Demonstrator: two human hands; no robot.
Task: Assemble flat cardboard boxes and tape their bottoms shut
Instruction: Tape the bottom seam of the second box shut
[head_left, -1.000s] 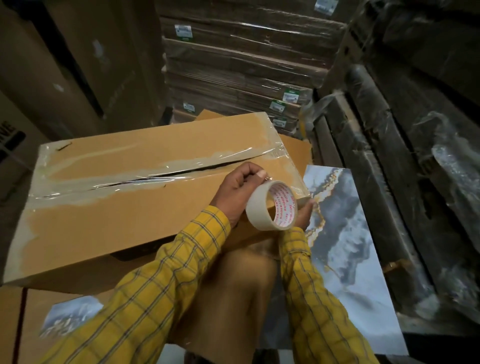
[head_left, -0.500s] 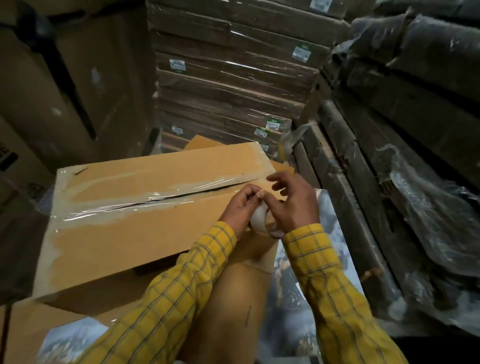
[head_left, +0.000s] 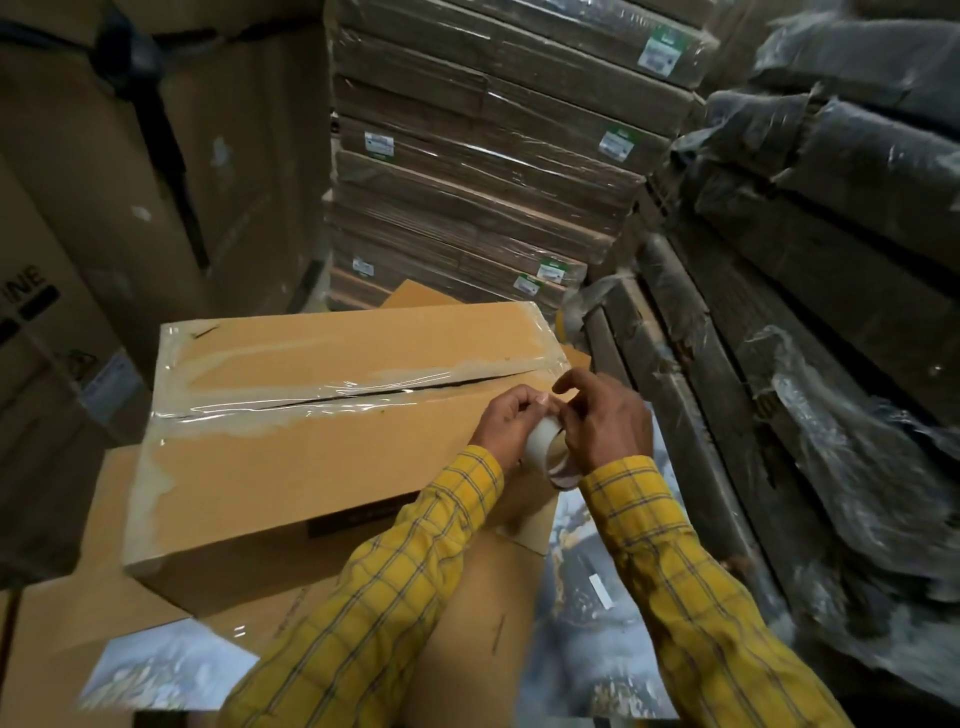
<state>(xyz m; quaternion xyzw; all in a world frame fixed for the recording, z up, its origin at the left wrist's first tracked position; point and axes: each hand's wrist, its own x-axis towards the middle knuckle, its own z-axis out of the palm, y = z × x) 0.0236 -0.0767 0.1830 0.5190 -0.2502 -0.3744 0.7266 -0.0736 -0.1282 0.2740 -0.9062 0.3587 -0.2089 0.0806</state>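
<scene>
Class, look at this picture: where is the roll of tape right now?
The tape roll sits right of centre, held between the left hand and right hand, at the taped box's near right corner.

The assembled cardboard box (head_left: 322, 467) rested slightly tilted on a bed of flattened cardboard sheets (head_left: 67, 618), its bottom flaps facing up with clear tape (head_left: 311, 402) across the seam. A further flat sheet (head_left: 483, 623) lay under its near right corner. Beneath and beside these sheets lay marble-patterned slabs (head_left: 576, 639), one showing at lower left (head_left: 166, 670). What bore the slabs could not be told.
</scene>
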